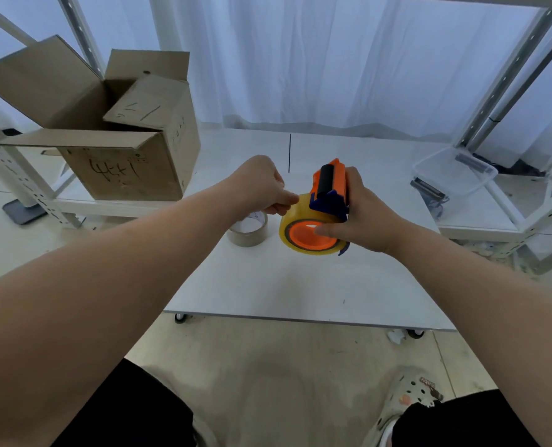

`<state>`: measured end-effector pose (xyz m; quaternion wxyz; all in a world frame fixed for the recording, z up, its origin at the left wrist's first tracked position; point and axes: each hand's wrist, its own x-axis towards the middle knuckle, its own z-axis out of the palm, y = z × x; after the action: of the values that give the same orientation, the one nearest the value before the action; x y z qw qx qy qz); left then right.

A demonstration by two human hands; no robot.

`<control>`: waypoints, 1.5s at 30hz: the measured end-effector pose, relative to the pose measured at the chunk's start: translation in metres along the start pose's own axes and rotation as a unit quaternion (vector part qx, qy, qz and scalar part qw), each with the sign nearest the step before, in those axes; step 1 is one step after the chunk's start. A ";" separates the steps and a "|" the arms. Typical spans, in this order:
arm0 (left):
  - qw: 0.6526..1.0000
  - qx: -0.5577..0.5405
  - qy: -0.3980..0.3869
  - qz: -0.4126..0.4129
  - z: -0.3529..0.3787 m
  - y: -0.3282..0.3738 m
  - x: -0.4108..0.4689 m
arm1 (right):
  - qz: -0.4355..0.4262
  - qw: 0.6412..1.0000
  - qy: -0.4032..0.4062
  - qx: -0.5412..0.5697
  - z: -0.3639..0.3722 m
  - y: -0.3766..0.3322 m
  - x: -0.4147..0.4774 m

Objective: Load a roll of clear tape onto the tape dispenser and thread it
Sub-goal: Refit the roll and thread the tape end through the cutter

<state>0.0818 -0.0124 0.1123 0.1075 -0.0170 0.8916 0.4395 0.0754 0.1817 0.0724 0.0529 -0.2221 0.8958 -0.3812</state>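
Both forearms reach up from the bottom edge, upper arms cut off. The right hand (361, 217) grips the tape dispenser (329, 191) above the white table (300, 285), its thumb lying across the orange hub and its fingers hiding the dispenser's far side. The yellowish clear tape roll (295, 217) sits on that hub, below a black roller and blue frame. The left hand (261, 185) pinches at the roll's upper left edge; whether it grips a loose tape end is unclear. Just beyond, a second roll (248, 232) rests flat on the table, partly hidden by the left hand. Farther left stands an open cardboard box (129, 150).
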 end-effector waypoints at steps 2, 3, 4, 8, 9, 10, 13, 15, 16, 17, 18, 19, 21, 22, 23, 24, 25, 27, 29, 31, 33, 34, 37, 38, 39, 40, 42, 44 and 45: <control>0.999 -0.031 0.008 -0.016 0.000 0.000 -0.001 | 0.009 1.000 0.001 0.003 -0.001 0.002 -0.001; 0.999 -0.046 0.012 -0.020 0.001 0.000 -0.002 | 0.011 1.000 0.001 0.003 -0.001 0.003 -0.002; 0.998 -0.057 0.017 -0.020 0.001 0.000 -0.002 | 0.013 1.000 0.001 0.002 -0.001 0.003 -0.002; 0.997 -0.056 0.054 0.006 0.003 0.002 -0.003 | 0.011 1.000 0.008 0.016 0.001 0.002 -0.003; 0.997 -0.048 0.063 0.015 0.003 0.003 -0.003 | 0.011 1.000 0.009 0.019 0.002 0.002 -0.002; 0.997 -0.037 0.069 0.024 0.002 0.003 -0.003 | 0.013 1.000 0.008 0.020 0.003 0.001 -0.002; 0.996 0.010 0.071 0.046 0.001 0.005 -0.004 | 0.018 1.000 -0.004 0.005 0.005 0.000 0.001; 0.996 0.040 0.062 0.057 0.003 0.006 -0.005 | 0.020 1.000 -0.016 -0.014 0.006 0.001 0.002; 0.995 0.049 0.058 0.060 0.004 0.007 -0.006 | 0.020 0.999 -0.020 -0.022 0.006 0.001 0.003; 0.995 0.054 0.055 0.061 0.005 0.008 -0.006 | 0.020 0.999 -0.022 -0.026 0.007 0.002 0.003; 0.995 0.053 0.056 0.059 0.004 0.008 -0.005 | 0.021 0.999 -0.020 -0.028 0.006 0.003 0.004; 0.996 0.046 0.060 0.053 0.003 0.008 -0.004 | 0.024 0.999 -0.018 -0.032 0.005 0.004 0.004; 0.997 0.020 0.070 0.041 -0.002 0.006 -0.003 | 0.033 0.998 -0.018 -0.043 0.002 0.009 0.003; 0.997 0.010 0.070 0.038 -0.004 0.005 -0.002 | 0.038 0.998 -0.021 -0.049 0.000 0.011 0.002; 0.997 0.008 0.066 0.039 -0.005 0.005 -0.002 | 0.042 0.997 -0.025 -0.055 -0.001 0.013 0.001; 0.997 0.013 0.062 0.041 -0.005 0.005 -0.003 | 0.045 0.997 -0.028 -0.061 -0.001 0.014 0.000; 0.997 0.020 0.057 0.045 -0.004 0.006 -0.003 | 0.047 0.996 -0.032 -0.066 0.000 0.015 0.000; 0.997 0.027 0.052 0.056 -0.002 0.007 -0.003 | 0.051 0.995 -0.039 -0.075 0.002 0.015 0.000; 0.996 0.033 0.049 0.063 0.000 0.008 -0.004 | 0.052 0.994 -0.043 -0.084 0.003 0.014 0.001; 0.996 0.039 0.047 0.065 -0.001 0.008 -0.005 | 0.053 0.994 -0.047 -0.088 0.003 0.014 0.002; 0.995 0.047 0.051 0.069 -0.003 0.009 -0.007 | 0.055 0.993 -0.053 -0.093 0.003 0.016 0.002; 0.995 0.045 0.055 0.073 -0.004 0.010 -0.008 | 0.057 0.992 -0.058 -0.099 0.002 0.017 0.001; 0.995 0.038 0.049 0.082 -0.005 0.014 -0.009 | 0.057 0.989 -0.080 -0.107 -0.002 0.022 -0.001; 0.995 0.038 0.039 0.080 -0.006 0.015 -0.009 | 0.055 0.990 -0.087 -0.097 -0.003 0.023 -0.002; 0.996 0.033 0.027 0.074 -0.007 0.016 -0.008 | 0.053 0.991 -0.090 -0.081 -0.004 0.023 -0.002; 0.997 0.023 0.017 0.066 -0.008 0.018 -0.008 | 0.049 0.993 -0.087 -0.059 -0.005 0.022 -0.003; 0.999 -0.012 0.013 0.049 -0.013 0.019 -0.006 | 0.042 0.996 -0.078 -0.010 -0.006 0.021 -0.004; 0.997 -0.063 0.014 0.030 -0.017 0.021 -0.006 | 0.044 0.996 -0.071 0.024 -0.006 0.020 -0.003; 0.997 -0.078 0.009 0.021 -0.018 0.021 -0.007 | 0.047 0.996 -0.067 0.020 -0.006 0.020 -0.001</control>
<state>0.0826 -0.0142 0.1412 0.0888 -0.0102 0.8559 0.5094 0.0681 0.1979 0.0623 0.1353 -0.2042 0.8918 -0.3805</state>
